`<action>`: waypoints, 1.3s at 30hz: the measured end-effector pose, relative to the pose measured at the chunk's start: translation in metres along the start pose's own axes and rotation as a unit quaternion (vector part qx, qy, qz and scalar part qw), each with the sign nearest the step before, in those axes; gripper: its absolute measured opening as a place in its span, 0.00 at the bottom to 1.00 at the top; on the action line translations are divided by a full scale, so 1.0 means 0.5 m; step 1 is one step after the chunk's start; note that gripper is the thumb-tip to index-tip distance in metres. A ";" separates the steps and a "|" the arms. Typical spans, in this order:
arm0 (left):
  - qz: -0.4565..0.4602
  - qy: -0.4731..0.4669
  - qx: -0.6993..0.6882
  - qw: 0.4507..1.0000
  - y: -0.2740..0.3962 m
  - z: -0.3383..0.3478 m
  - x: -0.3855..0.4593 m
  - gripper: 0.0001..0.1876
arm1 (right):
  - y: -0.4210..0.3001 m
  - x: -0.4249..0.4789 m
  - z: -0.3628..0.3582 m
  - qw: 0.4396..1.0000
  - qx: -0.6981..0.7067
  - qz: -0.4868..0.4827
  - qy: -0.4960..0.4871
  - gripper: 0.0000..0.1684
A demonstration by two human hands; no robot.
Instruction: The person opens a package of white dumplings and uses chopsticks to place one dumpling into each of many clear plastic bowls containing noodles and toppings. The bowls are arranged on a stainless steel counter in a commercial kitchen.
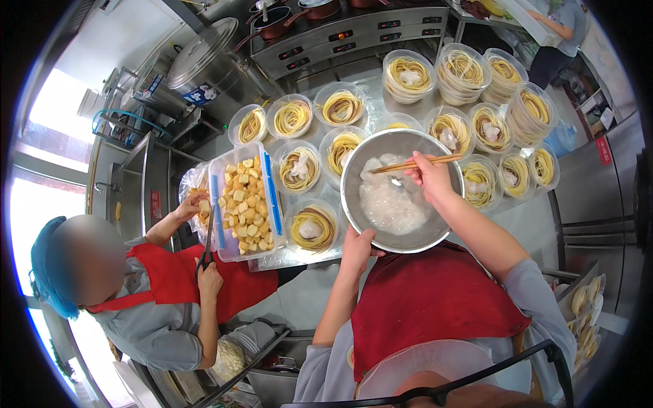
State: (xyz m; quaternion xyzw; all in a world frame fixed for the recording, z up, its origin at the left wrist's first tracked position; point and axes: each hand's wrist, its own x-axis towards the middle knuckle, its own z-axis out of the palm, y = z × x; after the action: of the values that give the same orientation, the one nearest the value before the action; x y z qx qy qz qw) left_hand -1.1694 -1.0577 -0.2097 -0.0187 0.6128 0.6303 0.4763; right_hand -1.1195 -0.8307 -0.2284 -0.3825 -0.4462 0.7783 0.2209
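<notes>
My left hand point(359, 247) grips the near-left rim of a large steel mixing bowl point(352, 204). Inside the bowl lies a wet, whitish translucent mass point(393, 209), perhaps noodles or sliced meat. A pair of wooden chopsticks point(398, 166) is in my right hand point(431, 176), their tips over the left part of that mass. Round plastic bowls of yellow and brown noodles surround the mixing bowl; one noodle bowl point(312, 228) just left of it carries a whitish lump on top. Another noodle bowl point(478, 181), to the right, is topped likewise.
At left a co-worker point(168, 306) holds scissors point(206, 255) beside a plastic box of fried tofu cubes point(247, 204). Stacked noodle bowls point(461, 74) stand at the steel table's point(375, 89) far right. Pans point(273, 23) sit on the stove behind. Another person point(561, 38) is at far right.
</notes>
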 end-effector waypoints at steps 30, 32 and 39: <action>-0.007 0.070 0.032 0.997 -0.011 0.005 0.004 0.20 | -0.282 -0.231 -0.589 0.868 0.353 -0.262 0.229 0.13; -0.026 0.068 0.030 0.997 -0.012 -0.004 0.005 0.24 | -0.284 -0.221 -0.660 0.852 0.236 -0.327 0.333 0.14; -0.016 0.061 0.047 0.997 -0.003 0.008 0.016 0.21 | -0.238 -0.067 -0.825 0.796 -0.022 -0.355 0.490 0.16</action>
State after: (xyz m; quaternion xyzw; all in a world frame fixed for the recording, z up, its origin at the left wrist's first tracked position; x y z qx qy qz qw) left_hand -1.1708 -1.0505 -0.2145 -0.0443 0.6692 0.5911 0.4481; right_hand -0.7716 -0.5769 -0.2399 -0.5325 -0.4000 0.3437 0.6620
